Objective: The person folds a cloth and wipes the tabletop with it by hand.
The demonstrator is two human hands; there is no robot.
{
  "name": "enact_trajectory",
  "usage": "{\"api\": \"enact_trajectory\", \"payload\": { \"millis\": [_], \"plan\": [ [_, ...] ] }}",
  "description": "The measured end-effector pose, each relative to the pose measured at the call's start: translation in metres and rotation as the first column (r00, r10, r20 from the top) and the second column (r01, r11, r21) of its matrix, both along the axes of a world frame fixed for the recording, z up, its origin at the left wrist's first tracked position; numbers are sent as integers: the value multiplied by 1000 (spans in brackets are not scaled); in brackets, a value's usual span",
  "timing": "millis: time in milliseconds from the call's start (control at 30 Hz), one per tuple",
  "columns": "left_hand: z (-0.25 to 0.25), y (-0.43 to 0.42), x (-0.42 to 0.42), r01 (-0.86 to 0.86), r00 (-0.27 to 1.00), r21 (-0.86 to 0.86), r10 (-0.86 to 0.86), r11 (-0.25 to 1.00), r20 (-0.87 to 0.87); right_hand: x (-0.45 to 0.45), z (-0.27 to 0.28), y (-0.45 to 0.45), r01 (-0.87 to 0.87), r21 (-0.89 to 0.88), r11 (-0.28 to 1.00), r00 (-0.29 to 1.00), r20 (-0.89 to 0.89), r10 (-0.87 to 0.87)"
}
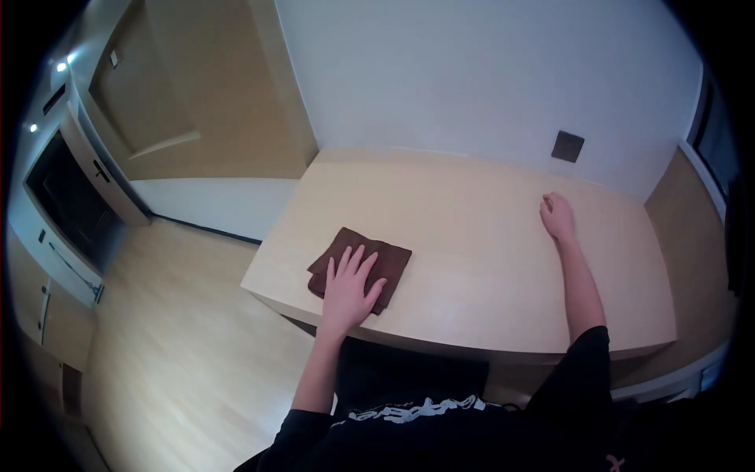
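While the left hand (350,293) lies flat on it, the brown cloth (394,263) sits on the left front part of the light wood tabletop (464,212), near the front edge. Cloth is folded, roughly square, turned askew: one corner points away toward the wall (440,71), slightly left; another points right, a third back toward the person near the front edge. Sides look close in length and the hand covers part of the near side, so long axis cannot be told for sure. Layered edges show at the left side, a bit uneven. Left hand is palm down, fingers extended and spread, pointing away from the person; thumb out to the right, also over the cloth. It rests on top of the cloth, not pinching it. Right hand (557,217) is well apart from the cloth, toward the back right of the tabletop, below the dark wall plate (567,146). Its fingers are loosely curled inward to the left; cannot tell whether they close fully or what the palm holds. Right forearm (580,285) extends over the tabletop, dark sleeve (586,358) at the front edge.
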State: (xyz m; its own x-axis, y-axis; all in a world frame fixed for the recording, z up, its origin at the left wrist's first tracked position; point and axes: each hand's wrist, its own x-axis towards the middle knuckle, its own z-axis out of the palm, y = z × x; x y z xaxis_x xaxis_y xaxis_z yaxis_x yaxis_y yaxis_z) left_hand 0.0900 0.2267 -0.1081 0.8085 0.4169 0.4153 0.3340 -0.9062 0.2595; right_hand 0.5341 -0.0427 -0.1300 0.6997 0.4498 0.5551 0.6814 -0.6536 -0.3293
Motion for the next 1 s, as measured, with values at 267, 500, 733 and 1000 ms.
{"api": "enact_trajectory", "payload": {
  "millis": [267, 500, 733, 1000],
  "plan": [
    [21, -2, -3, 149, 957, -328, -53, 933, 284, -5, 4, 1, -17, 14, 1000, 999, 27, 17],
    [156, -81, -99, 990, 88, -61, -211, 130, 973, 1, 1, -3, -22, 0, 1000, 1000, 18, 22],
    [222, -78, -95, 682, -731, 635, -326, -362, 599, 3, 1, -1, -7, -31, 999, 1000, -30, 6],
    [210, -73, -79, 576, -816, 744, -190, -339, 546, 5, -3, -8, -28, -36, 999, 1000, 8, 28]
  ]
}}
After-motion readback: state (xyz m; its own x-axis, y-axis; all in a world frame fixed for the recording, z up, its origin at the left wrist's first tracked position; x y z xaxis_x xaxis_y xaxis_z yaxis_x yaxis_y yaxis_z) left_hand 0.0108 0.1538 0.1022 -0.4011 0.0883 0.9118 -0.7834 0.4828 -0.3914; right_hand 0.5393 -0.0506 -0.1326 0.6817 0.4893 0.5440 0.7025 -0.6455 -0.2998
